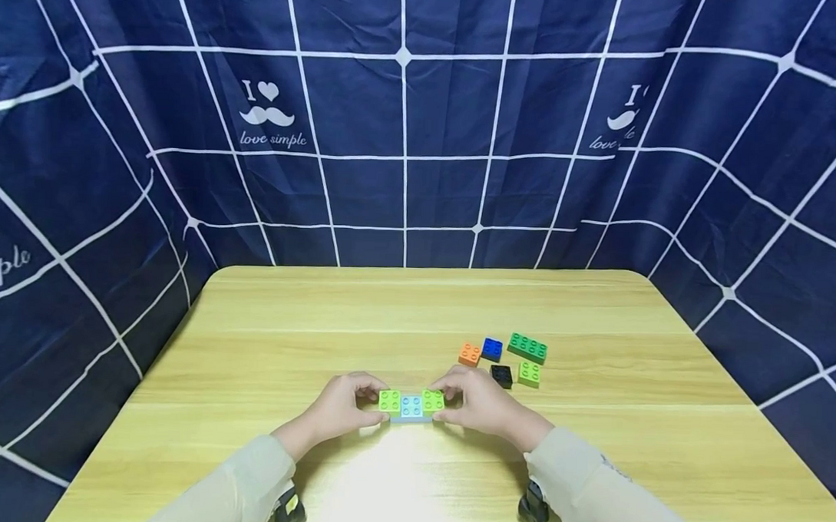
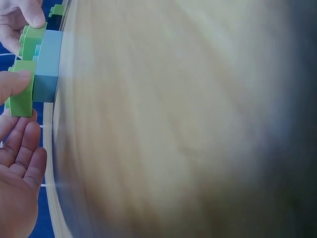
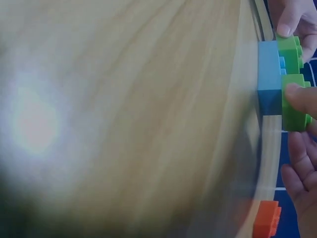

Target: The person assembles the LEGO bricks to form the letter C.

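Observation:
A light blue building block (image 1: pixel 411 406) lies near the middle of the table with its studs up. On its left end sits a lime green block (image 1: pixel 388 400), on its right end another lime green block (image 1: pixel 432 400); both overhang the ends, and blue studs show between them. My left hand (image 1: pixel 347 404) pinches the left green block between thumb and fingers. With thumb and fingertips, my right hand (image 1: pixel 478 403) pinches the right one. Both wrist views show a thumb on the near side of each green block, for instance the left thumb (image 2: pixel 20 82).
Right of the hands lie loose blocks: an orange one (image 1: pixel 469 354), a dark blue one (image 1: pixel 492 350), a long green one (image 1: pixel 527 348), a black one (image 1: pixel 501 376) and a lime green one (image 1: pixel 528 374). A dark blue gridded curtain (image 1: pixel 434 192) surrounds the wooden table (image 1: pixel 306 311).

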A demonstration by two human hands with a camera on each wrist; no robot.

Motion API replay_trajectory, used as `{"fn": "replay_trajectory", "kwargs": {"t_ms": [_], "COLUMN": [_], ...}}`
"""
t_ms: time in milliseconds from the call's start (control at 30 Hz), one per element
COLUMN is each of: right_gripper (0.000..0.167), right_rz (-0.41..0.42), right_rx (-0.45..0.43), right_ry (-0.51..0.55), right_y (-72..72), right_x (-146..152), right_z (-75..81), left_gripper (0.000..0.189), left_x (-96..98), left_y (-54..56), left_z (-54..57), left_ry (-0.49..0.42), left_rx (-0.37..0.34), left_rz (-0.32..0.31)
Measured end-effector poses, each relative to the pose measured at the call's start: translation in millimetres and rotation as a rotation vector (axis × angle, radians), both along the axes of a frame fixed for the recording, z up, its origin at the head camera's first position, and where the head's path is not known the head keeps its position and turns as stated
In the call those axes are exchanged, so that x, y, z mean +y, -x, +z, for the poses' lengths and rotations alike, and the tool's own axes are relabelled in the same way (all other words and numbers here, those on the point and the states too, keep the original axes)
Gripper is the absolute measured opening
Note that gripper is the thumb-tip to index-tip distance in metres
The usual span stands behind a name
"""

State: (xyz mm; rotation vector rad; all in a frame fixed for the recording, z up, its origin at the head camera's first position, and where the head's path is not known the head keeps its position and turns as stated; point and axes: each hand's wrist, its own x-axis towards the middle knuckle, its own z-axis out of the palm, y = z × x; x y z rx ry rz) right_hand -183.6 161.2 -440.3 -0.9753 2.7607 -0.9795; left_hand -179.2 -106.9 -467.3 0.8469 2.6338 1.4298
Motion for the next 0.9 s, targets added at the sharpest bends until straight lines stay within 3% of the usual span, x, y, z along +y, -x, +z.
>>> {"fn": "replay_trajectory", "kwargs": {"t_ms": [267,433,533,767,900], "right_gripper": [0.038,0.050,0.055,0.049,0.048], "right_rz": [-0.008,-0.007,-0.048,-0.163,-0.229], "right_rx": [0.011,-0.008,-0.012,0.136,0.175], "right_ry": [0.023,0.101,0.134,0.148,0.137], "right_y": [-2.7,-4.7,-3.9,3.3,7.1], "right_x": [0,9,18,49,65], "right_z": [-3.1,-5.9,-6.0,-7.2,-6.7], "left_gripper": [0.029,0.029,0.029,0.029,0.030], "left_x": [-1.4,-0.7,-0.9,-0.6,-0.6], "left_y": [-0.7,-1.7,-1.8,-2.0,-2.4], "left_z": [2.7,3.7,3.4,2.7,2.3], "left_ry": [0.002,0.007,0.005,0.010,0.008], "left_rx": [-0.035,-0.047,-0.047,-0.045,-0.045], "left_rz": [-0.005,-0.008,-0.006,-0.002,0.001]}}
